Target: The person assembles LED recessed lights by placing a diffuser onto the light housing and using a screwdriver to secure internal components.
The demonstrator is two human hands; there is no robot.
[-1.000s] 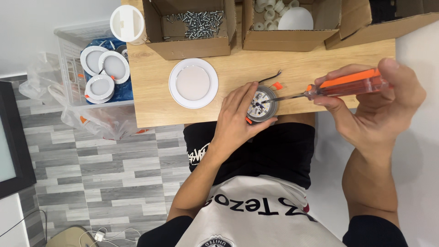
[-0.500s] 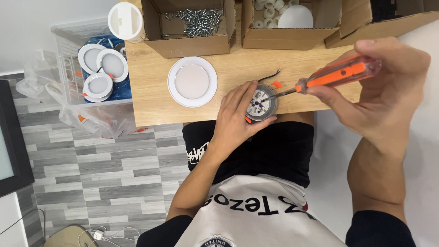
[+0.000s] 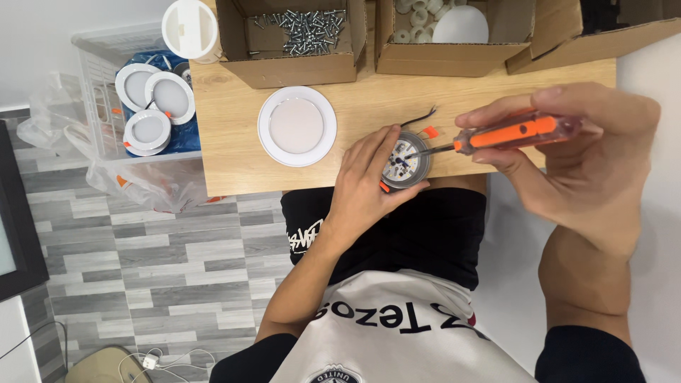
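Orange-handled screwdriver (image 3: pixel 514 133) is in play, gripped firmly by the right hand (image 3: pixel 574 152), fingers wrapped closed around the clear-and-orange handle, shaft angled in toward the small round lamp module (image 3: pixel 404 159). That module sits at the near edge of the wooden table (image 3: pixel 234 152), and the left hand (image 3: pixel 365 188) cups it from the near side, fingers curled over its rim and pinning it down, not fully closed. The screwdriver tip meets the module's white board face; whether it sits in a screw head is too small to tell. To do this well, I'd say keep the shaft in line with the screw, press down before turning, and let the left hand stop the housing from spinning. A black wire (image 3: pixel 420 117) curls out just behind the module. Left of the module lies a white round downlight (image 3: pixel 296 126), face up. Farther back on the table, a cardboard box of screws (image 3: pixel 298 32), then a second cardboard box (image 3: pixel 454 28) with white parts. Off the table's left edge, a clear bin (image 3: pixel 106 78) holds more white lamps
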